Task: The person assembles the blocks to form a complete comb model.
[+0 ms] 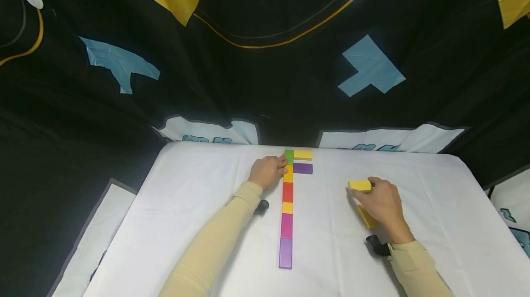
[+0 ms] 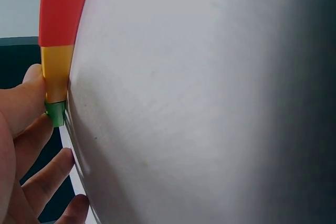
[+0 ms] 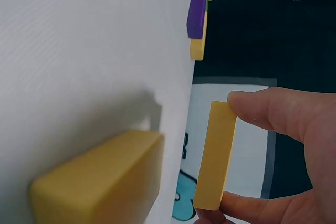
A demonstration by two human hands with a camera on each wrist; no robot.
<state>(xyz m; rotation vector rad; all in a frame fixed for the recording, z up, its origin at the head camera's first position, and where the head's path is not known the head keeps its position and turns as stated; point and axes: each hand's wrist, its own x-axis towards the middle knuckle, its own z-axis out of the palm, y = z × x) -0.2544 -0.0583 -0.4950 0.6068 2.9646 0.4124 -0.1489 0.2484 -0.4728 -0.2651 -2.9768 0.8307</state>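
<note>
My left hand (image 1: 267,172) rests at the far end of a straight row of coloured blocks, its fingertips touching the left side of the green block (image 1: 289,156) and the orange block (image 1: 288,175). Beyond these, the row runs toward me through a red block (image 1: 287,192), a small orange one, a magenta one (image 1: 286,226) and a light purple one (image 1: 285,253). With thumb and fingers, my right hand (image 1: 383,200) pinches a yellow block (image 3: 215,156) by its ends, raised off the table. Another yellow block (image 1: 367,218) lies on the table just below that hand.
Right of the row's far end, a yellow block (image 1: 302,155) and a dark purple block (image 1: 303,168) extend sideways from it. The white-covered table (image 1: 186,186) ends at a black curtain (image 1: 248,94) behind. Dark wrist cameras (image 1: 376,246) hang below the sleeves.
</note>
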